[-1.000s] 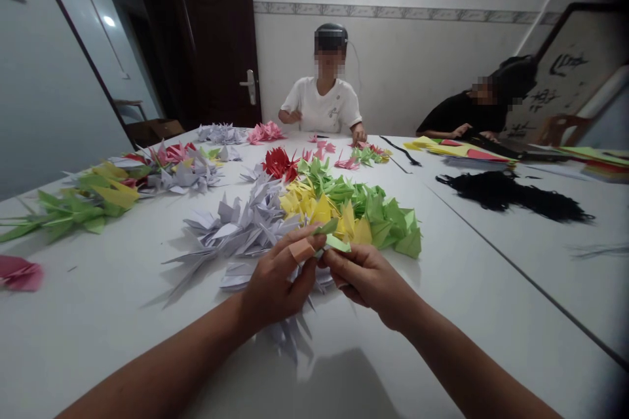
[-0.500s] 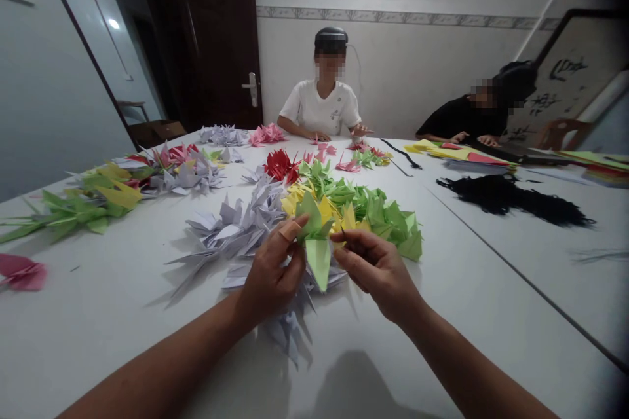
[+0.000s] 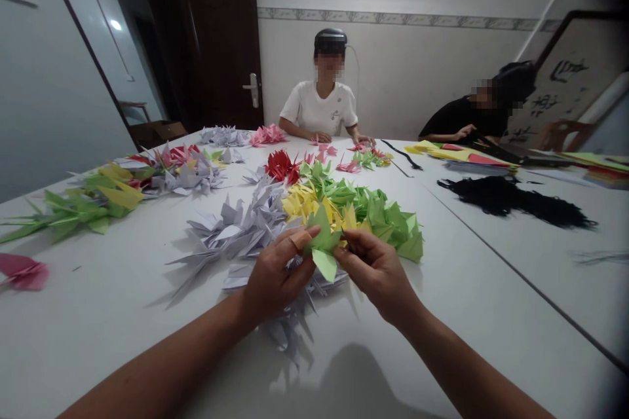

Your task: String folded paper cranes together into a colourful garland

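Note:
A light green folded paper crane (image 3: 323, 245) is held up over the table between my two hands. My left hand (image 3: 280, 268) is closed, pinching it from the left with thumb and fingers. From the right, my right hand (image 3: 373, 268) is closed too, its fingertips against the crane's edge. A thin, dark, needle-like piece shows between those right fingers, mostly hidden. Right behind my hands lie heaps of white paper cranes (image 3: 236, 222), yellow paper cranes (image 3: 299, 201) and green paper cranes (image 3: 393, 219).
Red paper cranes (image 3: 281, 167) lie beyond. A mixed-colour heap (image 3: 167, 170) covers the left side, with a pink crane (image 3: 24, 272) nearer. A black thread bundle (image 3: 511, 200) and coloured paper sheets (image 3: 462, 152) lie right. Two people sit across the white table (image 3: 147, 340).
The green crane has tilted and shifted slightly right, and my right fingertips now meet its edge. Across the table, the person in white has lowered a hand to the cranes.

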Motion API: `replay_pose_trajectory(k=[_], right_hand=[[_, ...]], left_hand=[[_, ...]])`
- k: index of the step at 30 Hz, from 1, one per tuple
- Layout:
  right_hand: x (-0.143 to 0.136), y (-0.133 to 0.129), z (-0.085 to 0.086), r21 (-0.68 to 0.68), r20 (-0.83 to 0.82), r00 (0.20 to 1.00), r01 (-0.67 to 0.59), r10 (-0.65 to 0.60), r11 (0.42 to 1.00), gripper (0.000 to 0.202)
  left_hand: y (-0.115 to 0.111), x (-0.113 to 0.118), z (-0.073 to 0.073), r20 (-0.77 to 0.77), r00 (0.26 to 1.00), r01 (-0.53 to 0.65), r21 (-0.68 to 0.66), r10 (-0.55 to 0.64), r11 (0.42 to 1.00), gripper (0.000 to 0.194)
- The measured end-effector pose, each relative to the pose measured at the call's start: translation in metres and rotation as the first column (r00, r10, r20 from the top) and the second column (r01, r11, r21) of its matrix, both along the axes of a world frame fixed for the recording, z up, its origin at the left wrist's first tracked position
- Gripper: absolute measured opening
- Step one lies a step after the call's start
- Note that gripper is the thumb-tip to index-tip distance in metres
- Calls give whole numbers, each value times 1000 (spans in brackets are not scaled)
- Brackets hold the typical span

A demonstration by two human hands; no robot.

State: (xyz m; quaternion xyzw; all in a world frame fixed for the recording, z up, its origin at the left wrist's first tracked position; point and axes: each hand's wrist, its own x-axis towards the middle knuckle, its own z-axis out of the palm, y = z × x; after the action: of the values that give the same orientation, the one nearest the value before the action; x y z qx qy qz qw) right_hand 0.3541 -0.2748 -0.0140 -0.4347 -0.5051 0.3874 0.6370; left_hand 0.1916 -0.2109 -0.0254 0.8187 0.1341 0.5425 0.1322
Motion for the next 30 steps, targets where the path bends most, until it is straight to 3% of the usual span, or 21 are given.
replay_pose_trajectory(k=[19,30], right_hand=[[1,0,-2,39,109,994,-15,11,999,17],[2,0,-3,86,84,996,-30,23,996,19]], left_hand=[[0,-1,1,-16,1000,-1,33,2,999,39],[1,0,1,-10,1000,20,4,-20,1000,41]])
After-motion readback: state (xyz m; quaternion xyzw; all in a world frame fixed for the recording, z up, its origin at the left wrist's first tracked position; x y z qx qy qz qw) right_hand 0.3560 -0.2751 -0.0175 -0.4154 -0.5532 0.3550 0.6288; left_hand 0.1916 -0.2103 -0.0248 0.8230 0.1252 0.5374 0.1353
